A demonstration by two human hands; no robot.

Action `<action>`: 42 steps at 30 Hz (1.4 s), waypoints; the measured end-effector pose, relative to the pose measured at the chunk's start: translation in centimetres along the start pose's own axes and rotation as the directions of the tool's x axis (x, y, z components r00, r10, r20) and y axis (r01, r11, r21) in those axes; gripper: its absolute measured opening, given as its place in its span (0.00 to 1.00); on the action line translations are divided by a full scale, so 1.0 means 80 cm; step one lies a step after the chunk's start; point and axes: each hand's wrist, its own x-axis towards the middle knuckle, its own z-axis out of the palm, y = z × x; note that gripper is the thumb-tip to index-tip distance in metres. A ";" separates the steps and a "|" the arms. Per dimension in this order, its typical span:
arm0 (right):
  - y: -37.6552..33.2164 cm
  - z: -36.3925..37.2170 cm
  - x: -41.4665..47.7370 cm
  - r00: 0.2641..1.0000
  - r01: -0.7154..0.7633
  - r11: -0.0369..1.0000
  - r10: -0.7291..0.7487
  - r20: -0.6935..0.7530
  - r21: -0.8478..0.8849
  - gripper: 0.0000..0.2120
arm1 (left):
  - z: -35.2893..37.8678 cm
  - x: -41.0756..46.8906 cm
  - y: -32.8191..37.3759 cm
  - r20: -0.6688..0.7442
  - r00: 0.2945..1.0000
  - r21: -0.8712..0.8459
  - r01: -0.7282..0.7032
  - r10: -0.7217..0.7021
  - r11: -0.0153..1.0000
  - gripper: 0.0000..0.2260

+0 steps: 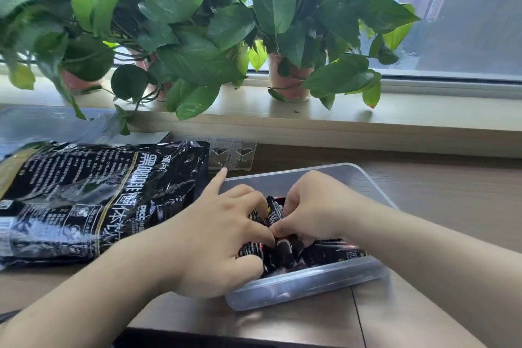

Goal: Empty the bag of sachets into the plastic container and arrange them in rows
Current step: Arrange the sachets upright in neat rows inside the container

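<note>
In the clear rectangular plastic container [350, 175]: jumbled black sachets [333, 253].
Container sits nr front edge of wooden bench [452, 200]; bare wood to its right, black glossy foil bag [99, 195] flat just left. The left hand [214, 237] curls onto sachets, index finger out over left rim; right hand [313, 206] pinches one upright sachet.

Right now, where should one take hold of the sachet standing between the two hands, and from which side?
Pinch the sachet at its upper end, coming from above. It stands nearly upright, its top above the other sachets in the plastic container; left hand and right hand flank it, so likely only the top offers a grip.
</note>
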 end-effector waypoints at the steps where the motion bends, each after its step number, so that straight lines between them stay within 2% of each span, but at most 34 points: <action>1: 0.000 0.005 0.002 1.000 0.007 1.000 -0.007 -0.011 -0.016 0.15 | 0.000 0.000 0.000 -0.009 1.000 -0.003 0.004 -0.004 1.000 0.31; 4: 0.001 0.014 0.002 0.998 0.050 0.997 -0.052 -0.045 -0.054 0.18 | 0.002 -0.002 0.000 -0.025 1.000 -0.017 0.009 -0.010 1.000 0.30; 6: 0.004 0.015 0.002 0.995 0.085 0.996 -0.086 -0.047 -0.008 0.18 | 0.003 -0.002 -0.001 -0.037 0.999 -0.032 0.011 -0.012 0.999 0.29; 8: 0.007 0.012 0.000 0.993 0.116 0.992 -0.116 -0.010 0.041 0.18 | 0.003 -0.002 -0.001 -0.051 0.999 -0.043 0.012 -0.014 0.999 0.28; 11: 0.010 0.006 -0.003 0.987 0.147 0.989 -0.147 0.061 0.009 0.16 | 0.004 0.000 0.000 -0.063 0.998 -0.043 0.012 -0.015 0.999 0.29; 14: 0.012 0.004 -0.003 0.990 0.116 0.993 -0.118 0.081 0.032 0.12 | 0.005 0.000 0.000 -0.066 0.998 -0.029 0.013 -0.014 1.000 0.30; 22: 0.016 0.009 -0.005 0.997 0.058 0.980 -0.066 0.035 0.189 0.14 | 0.009 -0.004 0.000 -0.130 0.991 -0.109 0.016 -0.030 0.994 0.30; 25: 0.017 0.010 -0.009 0.994 0.058 0.972 -0.076 0.074 0.228 0.13 | 0.010 -0.003 0.000 -0.120 0.992 -0.088 0.029 -0.040 0.996 0.28; 30: 0.016 0.006 -0.013 0.989 -0.020 0.920 -0.040 0.144 0.391 0.11 | 0.009 -0.003 0.000 -0.107 0.993 -0.066 0.039 -0.046 0.997 0.30; 34: 0.017 0.009 -0.009 0.995 -0.010 0.955 -0.019 0.097 0.297 0.08 | 0.010 -0.002 -0.001 -0.115 0.992 -0.071 0.047 -0.055 0.996 0.28; 37: 0.016 0.010 -0.005 0.997 0.001 0.956 -0.022 0.068 0.292 0.06 | 0.011 -0.003 -0.002 -0.121 0.991 -0.101 0.047 -0.059 0.994 0.26; 42: 0.016 0.010 -0.007 0.996 0.030 0.971 -0.049 0.076 0.237 0.04 | 0.013 -0.001 -0.005 -0.062 0.997 -0.074 0.041 -0.046 0.996 0.34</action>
